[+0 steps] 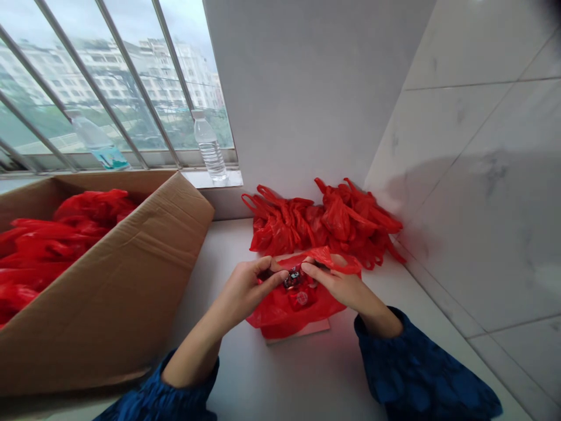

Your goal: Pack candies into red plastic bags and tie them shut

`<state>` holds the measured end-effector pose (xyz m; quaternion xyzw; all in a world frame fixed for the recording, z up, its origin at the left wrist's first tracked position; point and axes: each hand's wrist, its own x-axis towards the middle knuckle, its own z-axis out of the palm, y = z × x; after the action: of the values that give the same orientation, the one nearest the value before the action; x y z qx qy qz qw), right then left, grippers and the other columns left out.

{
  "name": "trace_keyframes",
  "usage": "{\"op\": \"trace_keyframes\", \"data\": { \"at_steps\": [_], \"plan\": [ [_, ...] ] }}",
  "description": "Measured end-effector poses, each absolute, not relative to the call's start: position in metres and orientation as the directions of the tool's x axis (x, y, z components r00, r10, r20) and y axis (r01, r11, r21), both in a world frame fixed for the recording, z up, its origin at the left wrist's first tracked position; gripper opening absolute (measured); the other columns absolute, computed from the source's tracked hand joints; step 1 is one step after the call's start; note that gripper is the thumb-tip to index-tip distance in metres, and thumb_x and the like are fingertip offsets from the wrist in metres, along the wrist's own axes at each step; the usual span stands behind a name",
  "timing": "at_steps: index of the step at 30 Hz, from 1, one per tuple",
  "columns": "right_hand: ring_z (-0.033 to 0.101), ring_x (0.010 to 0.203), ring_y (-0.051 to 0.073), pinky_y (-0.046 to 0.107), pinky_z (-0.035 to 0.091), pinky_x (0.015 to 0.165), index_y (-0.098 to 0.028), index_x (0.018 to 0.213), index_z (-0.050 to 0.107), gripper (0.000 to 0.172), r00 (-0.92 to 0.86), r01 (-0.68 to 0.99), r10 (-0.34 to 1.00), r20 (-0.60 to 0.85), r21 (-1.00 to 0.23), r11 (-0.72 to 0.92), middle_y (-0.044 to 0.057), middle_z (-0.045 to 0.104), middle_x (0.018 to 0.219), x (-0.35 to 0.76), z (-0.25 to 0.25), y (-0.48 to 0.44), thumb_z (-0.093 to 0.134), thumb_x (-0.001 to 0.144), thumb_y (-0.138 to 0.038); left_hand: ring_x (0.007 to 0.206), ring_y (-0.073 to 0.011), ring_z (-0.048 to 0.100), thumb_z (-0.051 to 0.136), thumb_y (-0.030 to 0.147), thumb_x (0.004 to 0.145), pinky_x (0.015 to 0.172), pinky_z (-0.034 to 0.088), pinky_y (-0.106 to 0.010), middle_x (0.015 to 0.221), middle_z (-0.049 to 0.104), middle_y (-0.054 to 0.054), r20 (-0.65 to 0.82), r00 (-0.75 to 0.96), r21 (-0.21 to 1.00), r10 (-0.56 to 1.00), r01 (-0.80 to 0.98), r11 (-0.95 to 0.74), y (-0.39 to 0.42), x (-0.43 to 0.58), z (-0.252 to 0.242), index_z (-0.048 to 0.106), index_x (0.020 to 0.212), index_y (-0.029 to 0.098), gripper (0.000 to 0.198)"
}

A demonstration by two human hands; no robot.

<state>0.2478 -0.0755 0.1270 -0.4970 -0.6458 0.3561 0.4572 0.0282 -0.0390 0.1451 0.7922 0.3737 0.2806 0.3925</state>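
Observation:
A red plastic bag (280, 310) lies on the white counter (307, 374) right in front of me, its mouth pulled apart. My left hand (245, 289) pinches the left rim of the bag's mouth. My right hand (339, 286) pinches the right rim and a red handle loop. Inside the mouth I see small wrapped items (297, 286), one dark and shiny, one red. A flat pinkish box edge (307, 331) shows under the bag. Both my sleeves are dark blue.
A heap of tied red bags (324, 225) rests against the back wall. A large open cardboard box (109, 280) full of red bags stands at the left. Two plastic water bottles (210, 149) stand on the barred window's sill. A tiled wall (482, 193) closes the right side.

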Motion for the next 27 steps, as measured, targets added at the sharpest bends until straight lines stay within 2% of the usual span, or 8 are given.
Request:
{"op": "trace_keyframes", "data": {
  "at_steps": [6,13,16,18,20,22,24,27],
  "plan": [
    [0.06,0.064,0.015,0.031,0.05,0.069,-0.023,0.077,0.059,0.027,-0.096,0.079,0.982,0.161,-0.983,0.169,-0.003,0.059,0.07,0.244,0.126,-0.076,0.062,0.09,-0.047,0.069,-0.0138,0.056,0.062,0.041,0.091,0.066,0.044,-0.025,0.073,0.065,-0.003,0.167,0.524,0.885,0.835,0.293,-0.361,-0.038,0.032,0.144,0.065,0.075,0.013,0.032],
    [0.063,0.072,0.018,0.033,0.052,0.076,-0.024,0.073,0.058,0.034,-0.132,0.124,0.981,0.143,-0.98,0.159,-0.002,0.06,0.068,0.248,0.126,-0.078,0.052,0.097,-0.048,0.071,-0.0127,0.051,0.061,0.042,0.093,0.067,0.041,-0.025,0.074,0.06,-0.001,0.139,0.542,0.917,0.829,0.246,-0.314,-0.04,0.032,0.148,0.06,0.075,0.014,0.033],
    [0.064,0.067,0.017,0.034,0.055,0.074,-0.027,0.102,0.065,0.026,-0.223,0.005,0.972,0.077,-0.997,0.08,-0.002,0.062,0.071,0.248,0.125,-0.078,0.048,0.097,-0.046,0.072,-0.012,0.051,0.06,0.044,0.094,0.068,0.041,-0.024,0.076,0.058,0.0,0.093,0.558,0.961,0.825,0.168,-0.222,-0.039,0.031,0.148,0.06,0.082,0.014,0.032],
    [0.064,0.067,0.017,0.034,0.056,0.073,-0.031,0.13,0.056,0.036,-0.315,-0.067,0.945,0.085,-0.995,0.067,-0.004,0.063,0.074,0.247,0.126,-0.079,0.05,0.097,-0.045,0.07,-0.0109,0.05,0.06,0.046,0.094,0.067,0.041,-0.023,0.076,0.056,0.001,0.035,0.571,0.987,0.821,0.109,-0.118,-0.039,0.033,0.144,0.059,0.088,0.015,0.032],
    [0.064,0.069,0.016,0.033,0.055,0.072,-0.033,0.136,0.052,0.043,-0.356,-0.076,0.926,0.128,-0.991,0.108,-0.004,0.063,0.078,0.245,0.126,-0.081,0.056,0.095,-0.045,0.067,-0.0103,0.049,0.06,0.049,0.093,0.065,0.042,-0.022,0.076,0.054,0.002,-0.023,0.589,0.997,0.807,0.074,-0.025,-0.039,0.036,0.14,0.057,0.09,0.016,0.033],
    [0.062,0.068,0.014,0.03,0.054,0.07,-0.031,0.123,0.061,0.033,-0.318,-0.059,0.934,0.162,-0.987,0.151,-0.004,0.061,0.077,0.244,0.126,-0.081,0.061,0.093,-0.045,0.065,-0.0109,0.049,0.056,0.051,0.094,0.065,0.043,-0.023,0.076,0.053,0.002,-0.055,0.619,0.996,0.784,0.087,0.002,-0.039,0.039,0.135,0.055,0.09,0.017,0.034],
    [0.058,0.063,0.013,0.028,0.051,0.065,-0.027,0.098,0.065,0.02,-0.234,-0.043,0.956,0.177,-0.984,0.172,-0.005,0.059,0.07,0.242,0.122,-0.079,0.064,0.091,-0.045,0.069,-0.0128,0.05,0.051,0.052,0.095,0.068,0.044,-0.025,0.078,0.055,0.0,-0.016,0.615,0.984,0.789,0.151,-0.098,-0.04,0.042,0.131,0.055,0.09,0.017,0.035],
    [0.055,0.058,0.012,0.026,0.048,0.061,-0.024,0.077,0.057,0.027,-0.142,-0.045,0.973,0.183,-0.983,0.178,-0.006,0.057,0.062,0.241,0.113,-0.074,0.065,0.091,-0.046,0.079,-0.0163,0.052,0.039,0.051,0.101,0.077,0.045,-0.028,0.085,0.059,-0.002,0.068,0.579,0.922,0.812,0.275,-0.273,-0.042,0.044,0.132,0.058,0.088,0.017,0.041]
  ]
}}
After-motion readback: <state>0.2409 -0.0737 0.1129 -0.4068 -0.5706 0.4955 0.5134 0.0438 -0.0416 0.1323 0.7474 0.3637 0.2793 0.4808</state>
